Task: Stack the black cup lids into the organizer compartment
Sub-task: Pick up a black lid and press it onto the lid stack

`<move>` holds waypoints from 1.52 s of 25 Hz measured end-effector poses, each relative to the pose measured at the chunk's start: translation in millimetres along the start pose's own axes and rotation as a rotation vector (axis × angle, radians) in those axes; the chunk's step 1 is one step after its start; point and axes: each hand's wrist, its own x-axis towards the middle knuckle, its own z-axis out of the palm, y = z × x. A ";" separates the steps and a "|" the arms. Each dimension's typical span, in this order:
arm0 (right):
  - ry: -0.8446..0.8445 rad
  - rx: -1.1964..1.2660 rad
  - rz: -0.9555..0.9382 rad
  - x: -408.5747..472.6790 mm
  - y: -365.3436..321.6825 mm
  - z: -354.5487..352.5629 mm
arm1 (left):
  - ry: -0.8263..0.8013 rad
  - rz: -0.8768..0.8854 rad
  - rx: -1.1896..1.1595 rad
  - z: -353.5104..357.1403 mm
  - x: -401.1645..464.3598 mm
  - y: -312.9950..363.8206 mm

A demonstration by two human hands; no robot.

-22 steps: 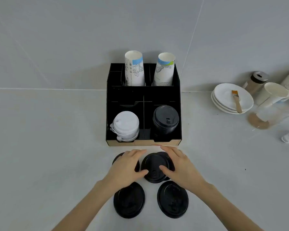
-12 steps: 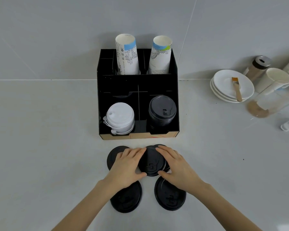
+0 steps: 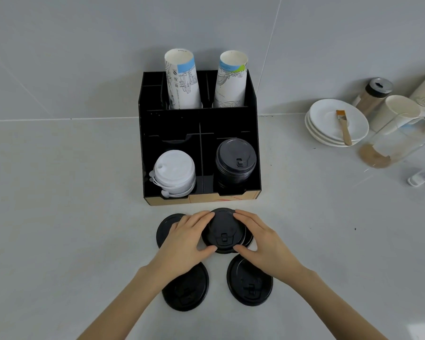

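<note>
A black organizer (image 3: pixel 199 123) stands against the wall. Its front right compartment holds a stack of black lids (image 3: pixel 235 160); the front left one holds white lids (image 3: pixel 173 171). Just in front of it, my left hand (image 3: pixel 187 241) and my right hand (image 3: pixel 260 241) grip a black lid (image 3: pixel 222 231) from both sides, over another lid whose edge shows at its right. A further black lid (image 3: pixel 166 228) lies partly under my left hand. Two more lie nearer to me: one at the left (image 3: pixel 187 288), one at the right (image 3: pixel 250 280).
Two tall paper cup stacks (image 3: pixel 182 79) (image 3: pixel 231 79) stand in the organizer's back row. At the right are stacked white plates (image 3: pixel 329 121) with a small brush (image 3: pixel 343 126), a shaker jar (image 3: pixel 374 94), paper cups (image 3: pixel 398 111) and a glass (image 3: pixel 388 146).
Both hands have closed in around the middle black lid and now grip its rim. The camera view has shifted, so the organizer sits higher in the frame.
</note>
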 end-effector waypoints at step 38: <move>0.211 -0.095 -0.056 93.5 -2.2 -84.2 | 0.343 0.079 -0.093 -61.3 105.1 30.5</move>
